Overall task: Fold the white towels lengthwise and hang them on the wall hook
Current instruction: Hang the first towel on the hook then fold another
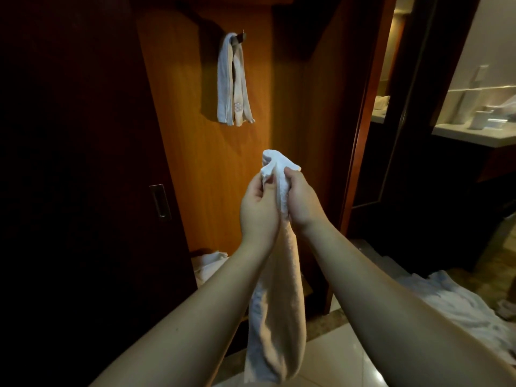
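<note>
My bare forearms reach forward, and between them a folded white towel (275, 317) hangs long toward the floor. My left hand (258, 209) pinches its bunched top; my right hand (300, 201) closes its grip on the same bunch, touching the left. Far left, another towel (233, 82) drapes over the wall hook (240, 37). More white cloth, possibly towels, lies crumpled on the floor (349, 356), near right.

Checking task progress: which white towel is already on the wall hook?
The narrow folded towel draped over the hook; another is gripped in both hands, others lie piled low.
</note>
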### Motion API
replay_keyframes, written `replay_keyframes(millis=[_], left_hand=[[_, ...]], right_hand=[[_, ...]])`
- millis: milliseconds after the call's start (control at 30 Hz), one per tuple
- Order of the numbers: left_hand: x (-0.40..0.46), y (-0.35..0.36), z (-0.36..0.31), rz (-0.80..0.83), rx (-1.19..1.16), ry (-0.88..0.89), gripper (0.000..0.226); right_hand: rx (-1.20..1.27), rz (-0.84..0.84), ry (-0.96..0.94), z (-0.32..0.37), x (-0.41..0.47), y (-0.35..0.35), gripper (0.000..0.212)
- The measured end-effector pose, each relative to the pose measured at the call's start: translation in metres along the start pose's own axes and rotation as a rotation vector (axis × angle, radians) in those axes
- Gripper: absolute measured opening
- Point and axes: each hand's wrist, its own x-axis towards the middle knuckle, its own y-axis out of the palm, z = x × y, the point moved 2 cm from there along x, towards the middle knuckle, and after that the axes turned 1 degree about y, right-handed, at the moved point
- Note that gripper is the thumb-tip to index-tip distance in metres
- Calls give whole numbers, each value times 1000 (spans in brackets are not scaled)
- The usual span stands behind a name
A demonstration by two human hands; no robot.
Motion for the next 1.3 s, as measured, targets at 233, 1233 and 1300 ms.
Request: replay_keyframes(millis=[233, 1233, 1300], left_hand=[[3, -5, -8, 202, 30, -46, 27], [55, -32, -10, 248, 323, -156, 68], [57, -35, 0, 337, 182, -285, 86]], right_hand=[[33, 106, -25, 3, -1, -6, 58], [-108, 197, -40, 11, 25, -37, 65], [-13, 271, -33, 17, 24, -39, 51]])
